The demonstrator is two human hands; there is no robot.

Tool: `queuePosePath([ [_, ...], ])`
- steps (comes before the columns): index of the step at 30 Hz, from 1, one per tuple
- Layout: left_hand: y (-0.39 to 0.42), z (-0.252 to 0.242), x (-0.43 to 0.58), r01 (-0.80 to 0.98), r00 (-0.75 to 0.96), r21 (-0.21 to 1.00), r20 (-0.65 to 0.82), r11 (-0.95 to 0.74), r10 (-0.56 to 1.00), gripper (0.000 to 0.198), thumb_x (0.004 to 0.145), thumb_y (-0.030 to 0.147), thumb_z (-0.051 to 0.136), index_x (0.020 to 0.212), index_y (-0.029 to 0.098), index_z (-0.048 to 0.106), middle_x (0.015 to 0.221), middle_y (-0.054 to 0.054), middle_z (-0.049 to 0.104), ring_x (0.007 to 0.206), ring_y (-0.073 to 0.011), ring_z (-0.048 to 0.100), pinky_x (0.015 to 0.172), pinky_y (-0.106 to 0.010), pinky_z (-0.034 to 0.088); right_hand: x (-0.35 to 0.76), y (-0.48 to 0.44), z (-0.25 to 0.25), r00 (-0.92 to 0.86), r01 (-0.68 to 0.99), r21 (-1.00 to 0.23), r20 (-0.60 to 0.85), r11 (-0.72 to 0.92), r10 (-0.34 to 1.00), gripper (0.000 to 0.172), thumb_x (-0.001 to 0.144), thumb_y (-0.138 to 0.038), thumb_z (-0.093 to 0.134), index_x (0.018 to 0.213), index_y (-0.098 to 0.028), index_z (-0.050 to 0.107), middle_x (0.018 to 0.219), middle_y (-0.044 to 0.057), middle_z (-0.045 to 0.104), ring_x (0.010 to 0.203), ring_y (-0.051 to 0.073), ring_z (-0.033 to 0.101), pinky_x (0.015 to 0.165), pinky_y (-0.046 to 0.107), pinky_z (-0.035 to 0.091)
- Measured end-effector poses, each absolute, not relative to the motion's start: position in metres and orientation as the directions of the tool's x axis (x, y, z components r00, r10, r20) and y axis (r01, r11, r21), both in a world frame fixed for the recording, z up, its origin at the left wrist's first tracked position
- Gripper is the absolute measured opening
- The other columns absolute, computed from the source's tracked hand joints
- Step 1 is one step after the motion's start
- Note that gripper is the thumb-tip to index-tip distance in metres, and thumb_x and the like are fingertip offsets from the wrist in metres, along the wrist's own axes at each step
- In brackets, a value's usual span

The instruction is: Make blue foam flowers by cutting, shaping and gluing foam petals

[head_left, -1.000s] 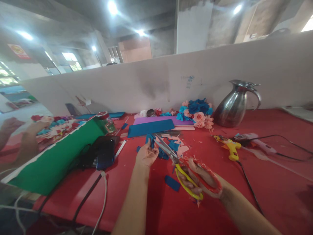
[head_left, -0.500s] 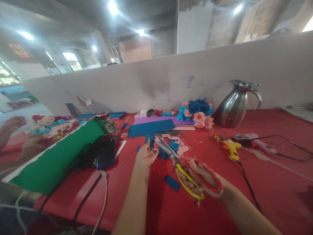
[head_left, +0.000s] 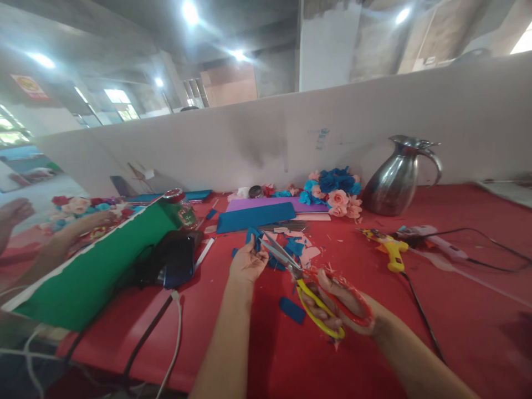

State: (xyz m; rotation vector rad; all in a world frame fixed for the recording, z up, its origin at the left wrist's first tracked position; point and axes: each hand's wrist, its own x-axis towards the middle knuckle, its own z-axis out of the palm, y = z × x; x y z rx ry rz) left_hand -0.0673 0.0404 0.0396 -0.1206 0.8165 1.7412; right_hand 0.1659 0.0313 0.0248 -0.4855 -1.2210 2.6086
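Observation:
My left hand (head_left: 249, 261) pinches a small piece of blue paper (head_left: 252, 235) between thumb and fingers. My right hand (head_left: 328, 302) is wrapped round the handles of a pair of scissors (head_left: 286, 256), one handle red and one yellow. The blades point at the blue piece and their tips reach its edge; whether they touch it I cannot tell. Beneath the blades lie blue and pink paper scraps (head_left: 307, 255). A single cut blue piece (head_left: 292, 310) rests on the red table (head_left: 282, 366) below my hands.
A blue sheet (head_left: 255, 217) lies over a purple one (head_left: 278, 205). Behind are paper flowers (head_left: 338, 191) and a steel jug (head_left: 393, 180). Right lies a yellow glue gun (head_left: 394, 255) with its cord. Left stand a green panel (head_left: 95, 271), a phone (head_left: 178, 269) and a jar (head_left: 183, 208); another person's hand (head_left: 97, 221) is beyond.
The scissors and my right hand have shifted slightly left, with the handles a little closer together. My left hand barely moves. The other person's hand beyond the green panel has reached further right.

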Motion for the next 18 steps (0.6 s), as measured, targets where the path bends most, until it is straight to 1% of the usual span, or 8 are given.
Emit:
queuePosePath([
  [3, 0.0398, 0.0413, -0.0666, -0.896, -0.337, 0.432, -0.512, -0.102, 0.79, 0.012, 0.085, 0.011, 0.056, 0.074, 0.015, 0.06, 0.06, 0.0, 0.061, 0.048, -0.0093, 0.055, 0.042, -0.02, 0.034, 0.1654, 0.0299, 0.0278, -0.907, -0.081, -0.764, -0.21, -0.641, 0.365, 0.047, 0.079, -0.065, 0.055, 0.093, -0.02, 0.054, 0.071, -0.002, 0.043, 0.049, 0.005, 0.031, 0.035, 0.012, 0.024],
  [6, 0.0392, 0.0425, -0.0663, -0.902, -0.333, 0.418, -0.52, -0.106, 0.787, 0.01, 0.085, 0.012, 0.057, 0.076, 0.014, 0.06, 0.061, 0.0, 0.061, 0.05, -0.0093, 0.055, 0.043, -0.02, 0.034, 0.1651, 0.0295, 0.0291, -0.897, -0.098, -0.76, -0.212, -0.642, 0.388, 0.045, 0.078, -0.062, 0.059, 0.095, -0.021, 0.054, 0.073, -0.001, 0.044, 0.051, 0.006, 0.033, 0.035, 0.012, 0.024],
  [10, 0.0386, 0.043, -0.0666, -0.912, -0.298, 0.403, -0.515, -0.08, 0.804, 0.01, 0.086, 0.013, 0.057, 0.076, 0.014, 0.061, 0.062, -0.001, 0.06, 0.052, -0.0091, 0.055, 0.044, -0.018, 0.036, 0.1664, 0.0305, 0.0259, -0.881, -0.1, -0.785, -0.216, -0.612, 0.42, 0.043, 0.079, -0.063, 0.057, 0.087, -0.02, 0.054, 0.071, -0.002, 0.044, 0.05, 0.006, 0.032, 0.036, 0.013, 0.025],
  [14, 0.0392, 0.0438, -0.0665, -0.898, -0.323, 0.432, -0.52, -0.082, 0.791, 0.01, 0.083, 0.01, 0.059, 0.075, 0.014, 0.06, 0.063, -0.001, 0.06, 0.052, -0.0084, 0.055, 0.045, -0.018, 0.036, 0.168, 0.0298, 0.0251, -0.897, -0.073, -0.808, -0.204, -0.585, 0.393, 0.049, 0.08, -0.068, 0.049, 0.077, -0.019, 0.052, 0.063, -0.003, 0.041, 0.047, 0.006, 0.029, 0.036, 0.015, 0.024],
  [16, 0.0395, 0.0441, -0.0662, -0.884, -0.348, 0.46, -0.518, -0.088, 0.781, 0.01, 0.083, 0.011, 0.061, 0.073, 0.014, 0.06, 0.061, -0.001, 0.06, 0.051, -0.0077, 0.053, 0.045, -0.018, 0.037, 0.1677, 0.029, 0.0278, -0.884, -0.102, -0.822, -0.184, -0.561, 0.43, 0.049, 0.079, -0.069, 0.05, 0.078, -0.02, 0.052, 0.063, -0.003, 0.042, 0.048, 0.006, 0.03, 0.037, 0.015, 0.023],
  [18, 0.0397, 0.0439, -0.0648, -0.851, -0.388, 0.517, -0.503, -0.091, 0.773, 0.01, 0.08, 0.011, 0.064, 0.071, 0.014, 0.06, 0.06, 0.0, 0.059, 0.049, -0.0071, 0.051, 0.046, -0.018, 0.038, 0.1666, 0.0293, 0.0316, -0.848, -0.109, -0.856, -0.185, -0.506, 0.497, 0.05, 0.078, -0.07, 0.049, 0.08, -0.021, 0.051, 0.065, -0.003, 0.042, 0.048, 0.006, 0.03, 0.037, 0.016, 0.023],
])
